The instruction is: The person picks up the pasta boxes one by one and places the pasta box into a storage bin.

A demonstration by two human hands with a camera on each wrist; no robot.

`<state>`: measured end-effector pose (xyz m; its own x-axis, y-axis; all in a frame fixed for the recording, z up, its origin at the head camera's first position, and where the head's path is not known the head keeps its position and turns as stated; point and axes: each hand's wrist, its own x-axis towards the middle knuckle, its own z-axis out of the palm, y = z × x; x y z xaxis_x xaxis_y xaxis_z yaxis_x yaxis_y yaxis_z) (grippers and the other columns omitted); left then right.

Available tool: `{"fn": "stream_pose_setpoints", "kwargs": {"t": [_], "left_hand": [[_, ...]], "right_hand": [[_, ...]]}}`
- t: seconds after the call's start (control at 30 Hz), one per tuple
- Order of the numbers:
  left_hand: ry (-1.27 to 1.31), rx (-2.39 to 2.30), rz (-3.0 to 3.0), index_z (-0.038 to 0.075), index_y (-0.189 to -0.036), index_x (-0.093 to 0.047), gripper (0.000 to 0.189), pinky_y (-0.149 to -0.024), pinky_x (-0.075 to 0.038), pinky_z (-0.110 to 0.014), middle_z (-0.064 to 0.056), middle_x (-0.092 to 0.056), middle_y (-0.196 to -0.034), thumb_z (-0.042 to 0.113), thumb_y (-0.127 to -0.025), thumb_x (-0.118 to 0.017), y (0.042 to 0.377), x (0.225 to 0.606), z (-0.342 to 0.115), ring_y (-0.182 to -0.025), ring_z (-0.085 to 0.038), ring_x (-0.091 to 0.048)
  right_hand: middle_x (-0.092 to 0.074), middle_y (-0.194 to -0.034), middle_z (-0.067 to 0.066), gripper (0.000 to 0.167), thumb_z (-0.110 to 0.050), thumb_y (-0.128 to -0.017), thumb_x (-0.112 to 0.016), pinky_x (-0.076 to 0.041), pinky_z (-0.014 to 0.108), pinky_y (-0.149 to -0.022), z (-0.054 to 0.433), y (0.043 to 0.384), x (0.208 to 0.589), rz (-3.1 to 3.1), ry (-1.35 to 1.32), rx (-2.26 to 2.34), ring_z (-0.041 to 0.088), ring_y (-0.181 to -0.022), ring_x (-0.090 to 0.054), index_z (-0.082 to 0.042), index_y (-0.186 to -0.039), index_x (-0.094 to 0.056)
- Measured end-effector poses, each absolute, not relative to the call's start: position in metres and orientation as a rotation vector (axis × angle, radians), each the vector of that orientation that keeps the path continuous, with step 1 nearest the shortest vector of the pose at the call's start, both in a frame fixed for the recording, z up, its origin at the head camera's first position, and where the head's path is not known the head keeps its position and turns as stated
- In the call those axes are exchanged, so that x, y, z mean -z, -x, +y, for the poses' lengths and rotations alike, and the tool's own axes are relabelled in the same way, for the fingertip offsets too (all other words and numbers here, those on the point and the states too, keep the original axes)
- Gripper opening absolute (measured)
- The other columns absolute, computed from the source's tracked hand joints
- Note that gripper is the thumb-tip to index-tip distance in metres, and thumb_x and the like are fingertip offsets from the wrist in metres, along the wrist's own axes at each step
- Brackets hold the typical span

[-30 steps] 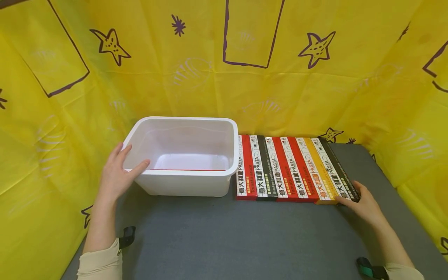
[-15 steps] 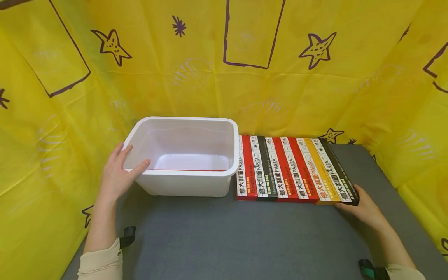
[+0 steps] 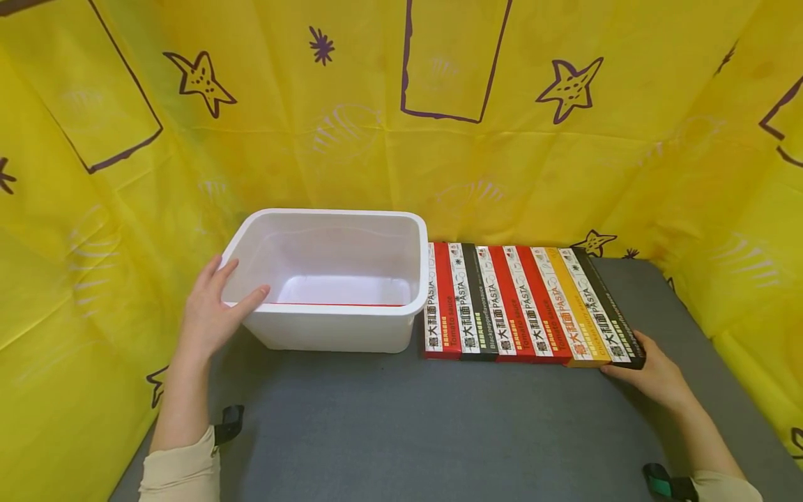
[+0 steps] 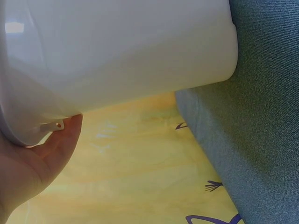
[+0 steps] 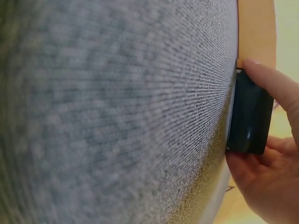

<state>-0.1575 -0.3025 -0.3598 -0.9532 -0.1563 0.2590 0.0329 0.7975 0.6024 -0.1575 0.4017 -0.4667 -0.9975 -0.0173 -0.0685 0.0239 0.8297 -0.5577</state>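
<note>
My left hand (image 3: 213, 314) grips the near left corner of a white plastic tub (image 3: 332, 331), thumb over the front rim and fingers along the left side. In the left wrist view, the fingers (image 4: 70, 135) curl under the tub's rim. My right hand (image 3: 655, 373) holds the near right corner of a black pasta box (image 3: 607, 303), the last in a flat row. The right wrist view shows the thumb (image 5: 266, 77) across the box's near end by the orange pasta box (image 5: 256, 32), with the fingers round its outer side.
Red pasta boxes (image 3: 444, 300) and another black one (image 3: 479, 307) lie side by side between the tub and the orange box. A thin red edge (image 3: 339, 305) shows inside the tub's near rim. Yellow patterned cloth (image 3: 376, 160) walls the grey table (image 3: 401, 425).
My right thumb has slid from the top of the boxes down to their near end, and the fingers have settled against the black box's outer side. The left hand stays on the tub.
</note>
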Motion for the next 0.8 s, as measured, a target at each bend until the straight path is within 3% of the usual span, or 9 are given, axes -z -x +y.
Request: {"fn": "stream_pose_setpoints", "kwargs": {"t": [0.5, 0.8], "left_hand": [[-0.103, 0.914, -2.695, 0.003, -0.149, -0.036, 0.078, -0.104, -0.019, -0.073, -0.021, -0.017, -0.159, 0.047, -0.090, -0.062, 0.157, 0.361, -0.303, -0.140, -0.050, -0.019], [-0.108, 0.906, -2.687, 0.002, -0.148, -0.038, 0.076, -0.104, -0.019, -0.072, -0.022, -0.019, -0.158, 0.046, -0.090, -0.062, 0.158, 0.360, -0.302, -0.139, -0.050, -0.021]], "right_hand": [[-0.030, -0.137, 0.046, 0.106, -0.045, -0.082, -0.075, -0.033, 0.069, -0.088, 0.401, 0.154, 0.463, 2.944, -0.150, 0.891, 0.064, -0.118, -0.033, 0.014, -0.147, -0.014], [-0.023, -0.144, 0.043, 0.102, -0.043, -0.086, -0.070, -0.029, 0.072, -0.089, 0.399, 0.148, 0.454, 2.918, -0.243, 1.049, 0.064, -0.123, -0.027, 0.008, -0.151, -0.010]]}}
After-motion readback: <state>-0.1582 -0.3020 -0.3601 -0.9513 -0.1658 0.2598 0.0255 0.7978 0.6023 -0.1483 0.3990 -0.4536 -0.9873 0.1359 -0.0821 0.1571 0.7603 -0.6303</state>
